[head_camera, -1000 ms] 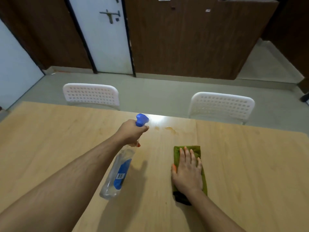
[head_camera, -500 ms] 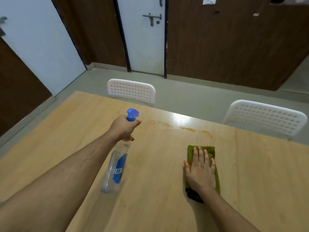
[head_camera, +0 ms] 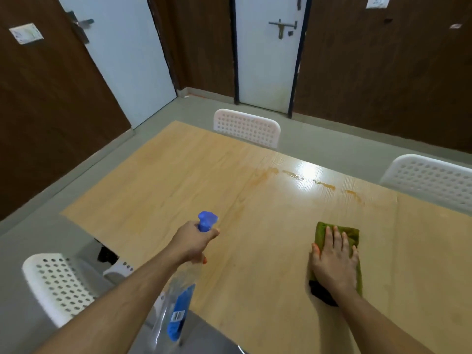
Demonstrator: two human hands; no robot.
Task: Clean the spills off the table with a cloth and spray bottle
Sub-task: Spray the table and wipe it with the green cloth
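The spray bottle (head_camera: 178, 300) is in the left hand (head_camera: 192, 242), up in the air over the near left corner of the tabletop (head_camera: 178, 175), and its blue nozzle points across at the spills (head_camera: 323, 184). The left fingers are wrapped tight around the thin neck, just under the blue top. That looks like the best place to hold it, because the clear body is smooth and may slip, and it seems light since little water shows inside. The cloth (head_camera: 351, 235) is green and soft, so it will bend and bunch up if pushed hard. It lies flat on the tabletop, on the near side of the spills and well apart from them. The right hand (head_camera: 334, 264) rests on top of it with its fingers straight and spread, pressing down and not grabbing. A flat palm like that should slide the cloth well. The orange spills sit in a broken line near the far edge of the tabletop, close to a white chair (head_camera: 246, 127). Compared with a moment ago, the head has turned left, so more of the tabletop's left end and another white chair (head_camera: 58, 284) near it now show, and a longer line of spills is in sight. Both hands hold the same things as before.
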